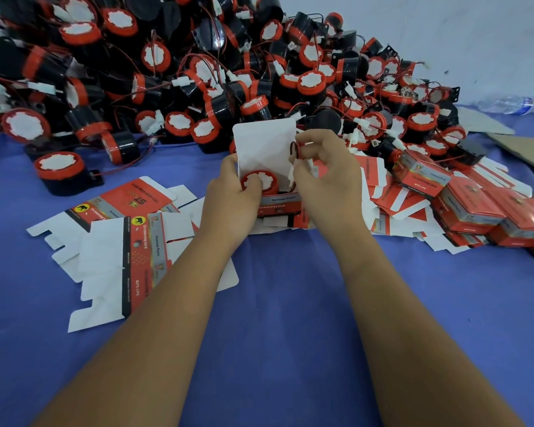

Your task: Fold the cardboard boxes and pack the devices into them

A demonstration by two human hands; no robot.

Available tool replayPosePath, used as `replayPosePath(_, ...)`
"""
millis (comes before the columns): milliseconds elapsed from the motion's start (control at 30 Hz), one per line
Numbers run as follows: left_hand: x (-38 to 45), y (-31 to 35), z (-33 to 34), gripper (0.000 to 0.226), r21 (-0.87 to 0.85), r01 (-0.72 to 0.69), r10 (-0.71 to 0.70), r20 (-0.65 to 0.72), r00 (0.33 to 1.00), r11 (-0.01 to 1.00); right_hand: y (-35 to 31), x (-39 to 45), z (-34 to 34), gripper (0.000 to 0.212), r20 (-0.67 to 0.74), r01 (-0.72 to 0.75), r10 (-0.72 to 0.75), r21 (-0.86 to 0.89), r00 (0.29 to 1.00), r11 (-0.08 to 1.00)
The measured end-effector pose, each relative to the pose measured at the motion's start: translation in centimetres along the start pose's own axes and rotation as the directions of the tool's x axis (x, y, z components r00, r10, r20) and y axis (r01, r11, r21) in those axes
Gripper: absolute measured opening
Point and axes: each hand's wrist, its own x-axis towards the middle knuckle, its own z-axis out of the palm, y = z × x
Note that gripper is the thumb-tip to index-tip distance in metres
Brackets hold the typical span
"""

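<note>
The device (258,182), a stubby black drum with a red cap, sits cap-up in the open box (279,204) mid-desk, its axis pointing up toward me. It looks light and rigid; I'd grip the cap rim. My left hand (232,192) curls round it and the box; my right hand (324,167) pinches its thin, floppy wire (294,149). The lid flap (264,146) stands upright on the far side.

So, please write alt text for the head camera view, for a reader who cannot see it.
Two hands push a red-capped device into an open box: the left hand holds box and device, the right hand tucks its wire. A heap of devices lies behind; flat boxes lie left.
</note>
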Motion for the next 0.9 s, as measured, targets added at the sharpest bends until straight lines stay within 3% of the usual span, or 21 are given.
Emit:
replayPosePath(133, 0.0, 0.1, 0.0, 0.039, -0.008, 0.007, -0.007, 0.004, 1.0, 1.0, 0.5, 0.2, -0.1, 0.03, 0.123, 0.158, -0.133, -0.223, 0.984, 0.962)
replayPosePath(267, 0.0, 0.2, 0.0, 0.039, -0.025, 0.012, -0.012, -0.007, 1.0, 1.0, 1.3, 0.2, 0.4, 0.009, 0.125, 0.273, -0.248, -0.258, 0.961, 0.927)
replayPosePath(367, 0.2, 0.1, 0.0, 0.037, -0.036, 0.014, -0.015, -0.018, 1.0, 0.999, 1.6, 0.1, 0.9, 0.01, 0.098, 0.224, -0.208, -0.194, 0.973, 0.955)
replayPosePath(500, 0.0, 0.2, 0.0, 0.035, -0.023, -0.001, 0.0, -0.025, 1.0, 1.0, 0.8, -0.2, 0.9, 0.047, 0.137, 0.163, -0.153, -0.066, 0.979, 0.984)
replayPosePath(567, 0.1, 0.3, -0.1, 0.032, -0.032, 0.012, -0.013, -0.021, 1.0, 0.999, 0.8, -0.5, 0.7, 0.051, 0.216, 0.091, -0.085, -0.017, 0.973, 0.996)
replayPosePath(633, 0.1, 0.6, -0.2, 0.03, -0.166, 0.094, -0.093, 0.011, 0.996, 0.982, 0.9, -0.7, 0.5, 0.047, 0.288, -0.047, 0.031, 0.048, 0.957, 0.998)
replayPosePath(700, 0.0, 1.2, -0.2, 0.045, -0.398, 0.225, -0.201, 0.103, 0.974, 0.889, 1.2, -0.6, 0.4, 0.035, 0.298, -0.173, 0.129, 0.126, 0.946, 0.977)
replayPosePath(767, 0.0, 1.5, -0.3, 0.052, -0.495, 0.271, -0.232, 0.14, 0.963, 0.825, 1.3, -0.4, 0.4, 0.028, 0.269, -0.16, 0.136, 0.07, 0.954, 0.985)
replayPosePath(900, 0.1, 1.2, -0.8, 0.028, -0.304, 0.18, -0.165, 0.073, 0.984, 0.935, 1.2, -0.5, 1.3, 0.037, 0.19, -0.082, 0.076, 0.022, 0.979, 0.996)
